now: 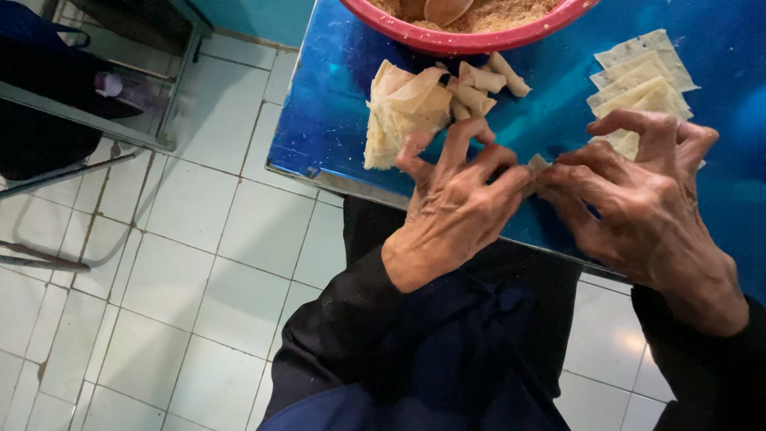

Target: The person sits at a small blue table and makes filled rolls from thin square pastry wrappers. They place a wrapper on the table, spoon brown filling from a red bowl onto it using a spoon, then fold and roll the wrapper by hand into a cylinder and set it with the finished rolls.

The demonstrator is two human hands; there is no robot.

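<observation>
Mid frame: left hand (pixel 455 203), right hand (pixel 638 207) pinch small dough wrapper (pixel 536 165) over blue table (pixel 335 112); best press edges tight, evenly.

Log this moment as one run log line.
left hand + right hand: pinching wrapper | folded pieces beside pink bowl | flat wrappers right
</observation>
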